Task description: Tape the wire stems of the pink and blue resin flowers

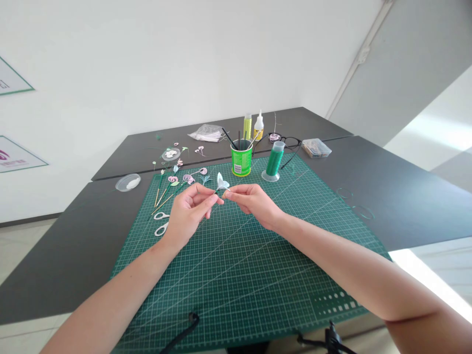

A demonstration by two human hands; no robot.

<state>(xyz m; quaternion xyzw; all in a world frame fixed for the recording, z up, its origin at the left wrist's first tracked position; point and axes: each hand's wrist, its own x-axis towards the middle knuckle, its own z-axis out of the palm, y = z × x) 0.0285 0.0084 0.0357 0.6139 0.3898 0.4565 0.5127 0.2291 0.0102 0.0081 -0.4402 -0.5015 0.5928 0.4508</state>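
Above the middle of the green cutting mat (236,275), a small pale blue-white flower (221,182) is held between both hands. My left hand (191,209) is closed in a pinch on its dark green stem, just below the petals. With thumb and forefinger, my right hand (252,202) pinches the edge of a petal on the flower's right side. White-handled scissors (161,222) lie beside my left hand, their blades hidden behind it. Several finished-looking flowers, among them a pink one (172,180), rest on thin sticks past my left hand.
Beyond the hands stand a green can (241,164) with tools in it, a spool of green thread (275,160), a yellow spool (247,127) and a glue bottle (258,127). Eyeglasses (291,142) and a clear box (316,147) lie to the right; a shallow dish (128,182) lies left.
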